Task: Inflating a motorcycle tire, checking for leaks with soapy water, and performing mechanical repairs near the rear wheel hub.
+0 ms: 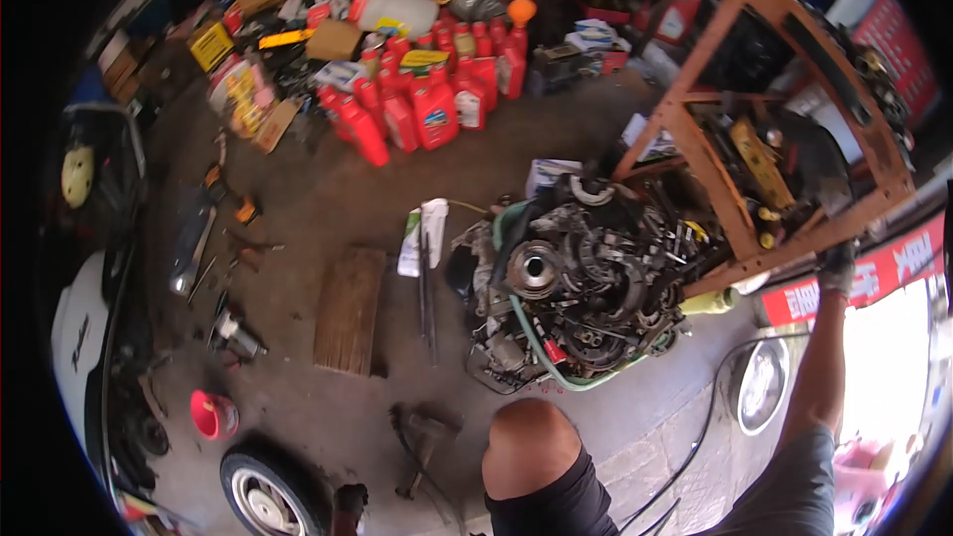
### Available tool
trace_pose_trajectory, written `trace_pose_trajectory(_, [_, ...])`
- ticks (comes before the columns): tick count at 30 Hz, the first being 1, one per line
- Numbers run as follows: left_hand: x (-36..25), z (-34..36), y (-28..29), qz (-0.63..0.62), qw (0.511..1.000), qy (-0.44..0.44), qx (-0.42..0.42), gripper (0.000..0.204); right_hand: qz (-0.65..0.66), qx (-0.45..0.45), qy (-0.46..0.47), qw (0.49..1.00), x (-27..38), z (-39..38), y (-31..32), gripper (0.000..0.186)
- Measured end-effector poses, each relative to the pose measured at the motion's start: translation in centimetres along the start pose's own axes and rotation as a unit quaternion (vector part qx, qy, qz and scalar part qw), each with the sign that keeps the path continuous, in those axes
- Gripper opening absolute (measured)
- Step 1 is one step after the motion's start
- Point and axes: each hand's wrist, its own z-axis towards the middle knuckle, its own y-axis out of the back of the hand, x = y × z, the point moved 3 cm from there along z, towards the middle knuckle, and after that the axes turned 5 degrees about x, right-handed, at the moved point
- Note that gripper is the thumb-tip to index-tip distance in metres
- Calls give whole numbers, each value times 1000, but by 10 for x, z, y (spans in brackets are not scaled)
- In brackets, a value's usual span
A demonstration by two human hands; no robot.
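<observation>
My right arm stretches out to the right, and my right hand (837, 266), dark as if gloved, is at the lower bar of a rusty brown frame rack (730, 201). Its fingers are lost against the rack's dark contents, so their grip cannot be made out. Low in the picture, my left hand (348, 499), also dark, is beside a small wheel with a black tyre (266, 498). It is too small and dark to show its fingers. Between my hands, in front of my knee, a green tub (534, 337) is heaped with greasy metal engine parts (606, 273).
Red oil bottles (434, 111) crowd the far floor among boxes. A wooden board (349, 310), a hammer (429, 442), a red cup (213, 415) and scattered tools lie leftward. Near my right arm are a pale round rim (761, 387) and a black hose (710, 407).
</observation>
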Motion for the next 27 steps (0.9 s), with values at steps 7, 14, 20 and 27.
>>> trace_pose_trajectory(7, [-20,-86,61,16,974,-43,-222,25,-211,139,-211,944,-217,-72,-132,15])
trace_pose_trajectory(14, [66,-169,147,-18,951,58,-303,35,-357,267,-353,822,-317,-226,-172,15])
trace_pose_trajectory(20, [225,-233,99,-188,906,191,-327,37,-456,331,-365,741,-333,-327,-200,15])
trace_pose_trajectory(27, [391,-205,-32,-280,859,309,-297,48,-590,338,-321,659,-312,-406,-233,16])
